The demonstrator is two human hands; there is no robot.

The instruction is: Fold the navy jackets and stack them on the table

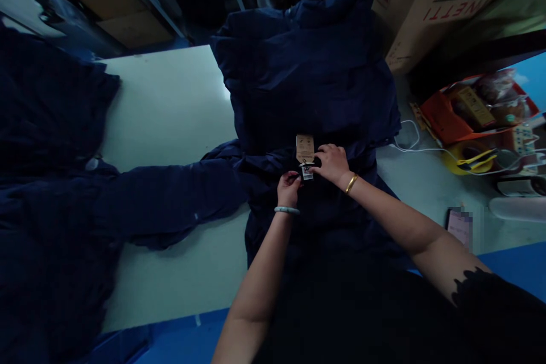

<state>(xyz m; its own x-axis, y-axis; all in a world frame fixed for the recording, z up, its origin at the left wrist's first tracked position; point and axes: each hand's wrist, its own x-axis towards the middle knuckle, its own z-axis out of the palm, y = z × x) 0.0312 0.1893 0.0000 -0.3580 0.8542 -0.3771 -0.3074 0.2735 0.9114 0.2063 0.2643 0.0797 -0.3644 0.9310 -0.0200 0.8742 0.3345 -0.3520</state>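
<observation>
Both hands, left hand [289, 186] and right hand [331, 162], pinch tags [305, 154] on navy garment [307, 79]; print illegible.

The pale surface [170, 108] carries a dark navy garment [311, 85] at its middle, one sleeve [170, 199] stretched toward the left edge. More navy cloth [46, 114] is heaped along that left edge. Near the right edge lie a white cable [409, 145], a yellow tape roll [467, 156] and an orange packet [443, 119].
</observation>
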